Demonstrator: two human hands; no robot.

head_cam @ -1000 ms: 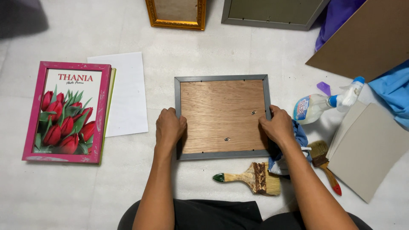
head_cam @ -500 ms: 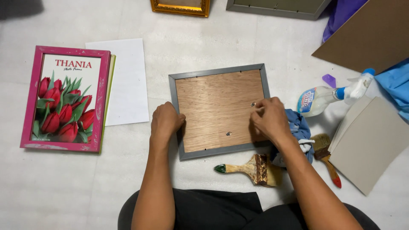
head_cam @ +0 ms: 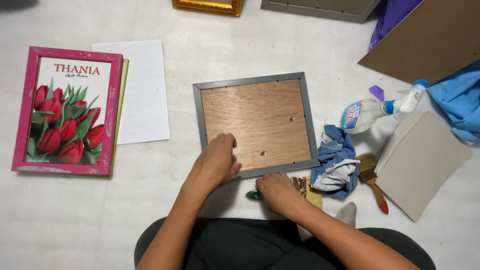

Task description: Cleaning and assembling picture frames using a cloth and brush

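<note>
The left hand (head_cam: 216,162) lies on the lower left part of the frame (head_cam: 256,124), fingers loosely curled and spread, their tips pressing on the wooden backing (head_cam: 252,117); they grip nothing. The right hand (head_cam: 277,192) rests on the floor (head_cam: 200,55) just below the frame's bottom edge, palm down over a brush (head_cam: 305,186). Its fingers look closed around the brush handle, whose green tip shows at the left of the knuckles, though the hand hides the grip itself, so I cannot tell whether they hold it.

The frame lies face down in front of the person, grey border up, slightly turned, with two small metal fittings on the backing. Right of it sits a blue rag (head_cam: 334,160), touching the frame's lower right corner. Beyond the rag are a second brush (head_cam: 372,177) with a red handle, a spray bottle (head_cam: 377,110) lying on its side and a grey board (head_cam: 425,162). To the left, well apart, lie a white sheet (head_cam: 142,90) and a pink frame (head_cam: 67,110) showing red tulips.

Half a second ago the left hand gripped the frame's left edge and the right hand pressed on its right side. Now the left hand has slid inward onto the backing, and the right hand has dropped off the frame down to the brush.
</note>
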